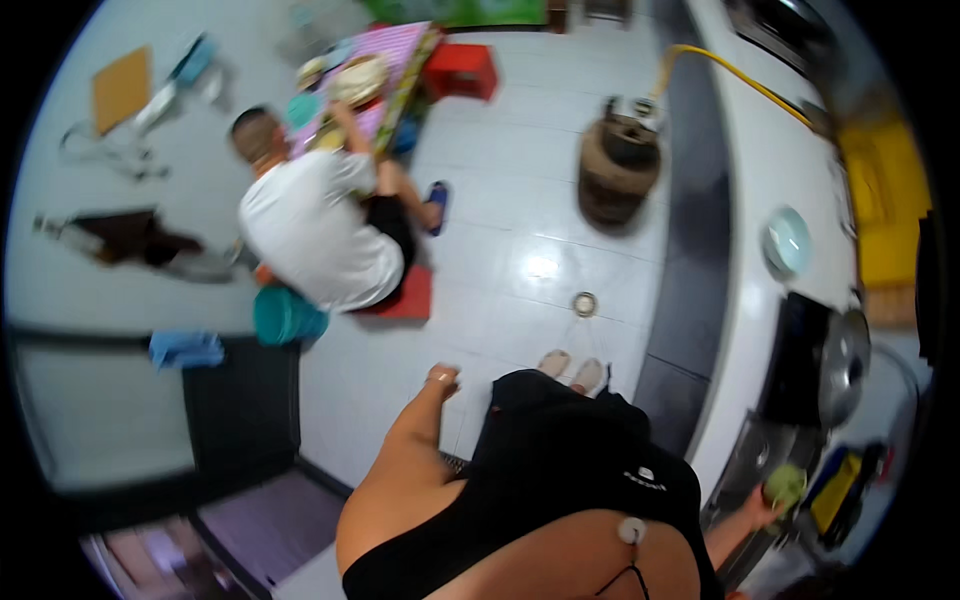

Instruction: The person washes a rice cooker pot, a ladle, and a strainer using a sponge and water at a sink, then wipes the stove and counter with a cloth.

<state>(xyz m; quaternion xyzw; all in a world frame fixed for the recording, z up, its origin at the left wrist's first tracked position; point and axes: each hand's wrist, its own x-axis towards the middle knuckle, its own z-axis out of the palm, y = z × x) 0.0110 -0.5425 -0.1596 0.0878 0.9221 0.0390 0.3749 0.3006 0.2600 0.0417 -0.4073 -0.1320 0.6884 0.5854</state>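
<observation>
My left hand (444, 378) hangs over the tiled floor at the left of my body, a band round its wrist. Its fingers look curled in, and nothing shows in them. At the lower right, my right hand (762, 508) reaches over the sink end of the counter, closed on a pale green roundish thing (786, 486) whose kind I cannot make out. Beneath it lies the metal sink (750, 462). A large round metal lid (846, 368) leans beside the black hob (797, 358), just beyond that hand.
On the white counter (752, 235) stands a pale blue bowl (787, 242). A rusty gas cylinder (620, 168) with a yellow hose (740, 70) stands on the floor. Another person (318, 225) sits on a red stool (412, 297) at a pink-covered table (405, 42). A teal bucket (287, 316) stands behind them.
</observation>
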